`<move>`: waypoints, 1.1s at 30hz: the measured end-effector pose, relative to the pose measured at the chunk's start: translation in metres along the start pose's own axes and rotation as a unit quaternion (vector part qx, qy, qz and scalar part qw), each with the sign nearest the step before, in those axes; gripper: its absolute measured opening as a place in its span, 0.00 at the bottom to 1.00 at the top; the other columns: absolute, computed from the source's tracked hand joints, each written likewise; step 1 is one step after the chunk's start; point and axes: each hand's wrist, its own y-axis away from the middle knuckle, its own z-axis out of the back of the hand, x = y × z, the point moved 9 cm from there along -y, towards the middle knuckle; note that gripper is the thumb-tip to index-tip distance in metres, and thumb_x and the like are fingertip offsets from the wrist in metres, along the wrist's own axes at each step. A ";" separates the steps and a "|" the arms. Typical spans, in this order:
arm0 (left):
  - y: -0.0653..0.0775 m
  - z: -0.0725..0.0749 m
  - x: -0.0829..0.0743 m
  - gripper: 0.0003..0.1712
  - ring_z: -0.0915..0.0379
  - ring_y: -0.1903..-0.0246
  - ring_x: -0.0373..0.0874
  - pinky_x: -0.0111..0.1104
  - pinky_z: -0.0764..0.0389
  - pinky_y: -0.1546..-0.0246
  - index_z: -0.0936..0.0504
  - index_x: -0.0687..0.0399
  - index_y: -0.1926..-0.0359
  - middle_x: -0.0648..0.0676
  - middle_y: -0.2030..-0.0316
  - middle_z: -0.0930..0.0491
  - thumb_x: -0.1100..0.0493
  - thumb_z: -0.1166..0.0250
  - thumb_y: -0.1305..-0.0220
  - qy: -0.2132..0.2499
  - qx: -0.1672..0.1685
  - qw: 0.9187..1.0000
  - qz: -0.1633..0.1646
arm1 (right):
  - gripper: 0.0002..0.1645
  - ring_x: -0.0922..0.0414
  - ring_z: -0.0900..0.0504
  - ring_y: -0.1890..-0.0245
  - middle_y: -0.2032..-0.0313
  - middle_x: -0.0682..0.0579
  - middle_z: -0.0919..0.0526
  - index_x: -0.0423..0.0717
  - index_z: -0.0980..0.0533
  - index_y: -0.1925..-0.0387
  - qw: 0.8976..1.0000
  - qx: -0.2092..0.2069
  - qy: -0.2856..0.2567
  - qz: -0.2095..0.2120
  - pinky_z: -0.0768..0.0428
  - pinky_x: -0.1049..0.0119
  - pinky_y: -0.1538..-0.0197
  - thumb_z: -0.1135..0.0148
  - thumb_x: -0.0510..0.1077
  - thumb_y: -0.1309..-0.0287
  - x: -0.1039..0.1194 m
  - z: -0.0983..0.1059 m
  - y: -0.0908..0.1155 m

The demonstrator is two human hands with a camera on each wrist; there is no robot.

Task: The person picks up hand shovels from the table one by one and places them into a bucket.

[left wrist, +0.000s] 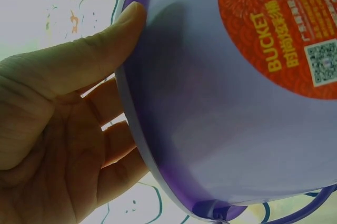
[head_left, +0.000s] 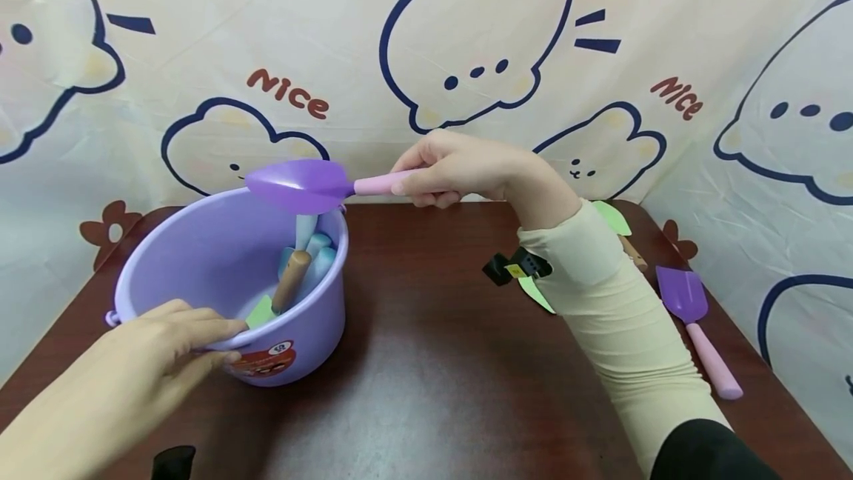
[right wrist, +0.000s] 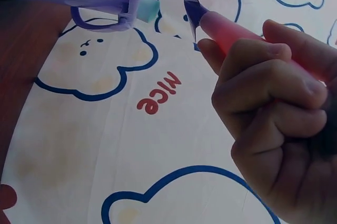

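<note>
My left hand (head_left: 173, 339) grips the near left rim of a light purple bucket (head_left: 331, 324). In the left wrist view the thumb (left wrist: 124, 29) lies along the outer side and the other fingers go behind the rim. My right hand (head_left: 460, 169) holds a toy shovel by its pink handle (head_left: 378, 183), fingers curled round it in the right wrist view. The shovel's purple blade (head_left: 300, 180) points left, above the bucket's far right rim. Inside the bucket lie a wooden-handled tool (head_left: 291, 281) with a green end and some light blue pieces (head_left: 320, 261).
On the right of the brown table (head_left: 426, 376) lies another purple shovel (head_left: 711, 361) with a pink handle. Green pieces (head_left: 611, 217) show partly behind my right sleeve (head_left: 620, 332), one by a wooden handle. A cartoon-printed cloth (head_left: 360, 43) hangs behind the table.
</note>
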 end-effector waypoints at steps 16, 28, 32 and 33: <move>0.000 0.004 -0.003 0.25 0.34 0.67 0.28 0.15 0.35 0.70 0.12 0.34 0.63 0.29 0.70 0.25 0.62 0.17 0.65 0.011 -0.019 0.999 -0.029 | 0.15 0.60 0.39 0.86 0.84 0.51 0.32 0.40 0.20 0.73 0.996 0.062 0.057 -0.023 0.40 0.69 0.79 0.43 0.43 0.30 0.030 -0.015 -0.031; 0.000 0.004 -0.004 0.25 0.34 0.67 0.28 0.15 0.34 0.69 0.12 0.34 0.63 0.29 0.70 0.25 0.62 0.17 0.66 0.007 -0.023 0.999 -0.034 | 0.31 0.62 0.41 0.87 0.88 0.55 0.35 0.47 0.32 0.89 0.983 0.107 0.141 -0.050 0.45 0.71 0.81 0.37 0.58 0.35 0.049 -0.039 -0.056; 0.000 0.003 -0.002 0.25 0.34 0.67 0.28 0.17 0.33 0.69 0.12 0.34 0.63 0.29 0.70 0.25 0.62 0.17 0.65 0.006 -0.018 0.999 -0.029 | 0.32 0.62 0.40 0.87 0.88 0.55 0.34 0.47 0.32 0.90 0.975 0.116 0.175 -0.076 0.45 0.72 0.82 0.37 0.57 0.35 0.051 -0.047 -0.064; 0.000 0.001 -0.001 0.24 0.34 0.67 0.28 0.18 0.31 0.70 0.12 0.34 0.63 0.30 0.70 0.25 0.62 0.17 0.64 0.006 -0.010 1.000 -0.020 | 0.32 0.62 0.39 0.88 0.88 0.55 0.34 0.47 0.33 0.90 0.972 0.119 0.184 -0.081 0.45 0.72 0.82 0.37 0.57 0.35 0.052 -0.050 -0.066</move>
